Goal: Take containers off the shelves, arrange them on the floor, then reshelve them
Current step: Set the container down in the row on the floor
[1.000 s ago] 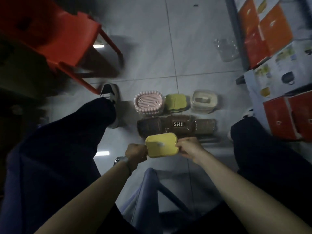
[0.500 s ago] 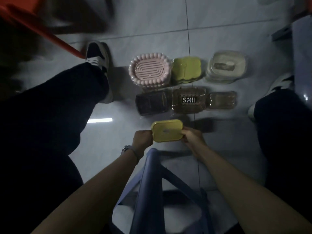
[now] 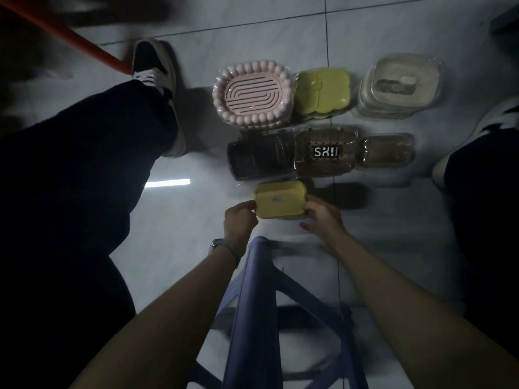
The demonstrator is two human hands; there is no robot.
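A small yellow container sits low over the tiled floor, just in front of a row of brown containers. My left hand pinches its left end and my right hand holds its right end. Behind it lie a dark brown container, a brown one with a black label and a smaller brown one. The far row has a pink beaded soap dish, a green container and a clear lidded box.
A blue plastic stool stands directly under my arms. My dark-trousered legs flank the containers, with a black shoe at left and a white shoe at right. A red chair leg slants at upper left.
The yellow container has gone down toward the floor, held by both hands, close to the brown row. The view tilted down, so the shelves and boxes at right left the frame.
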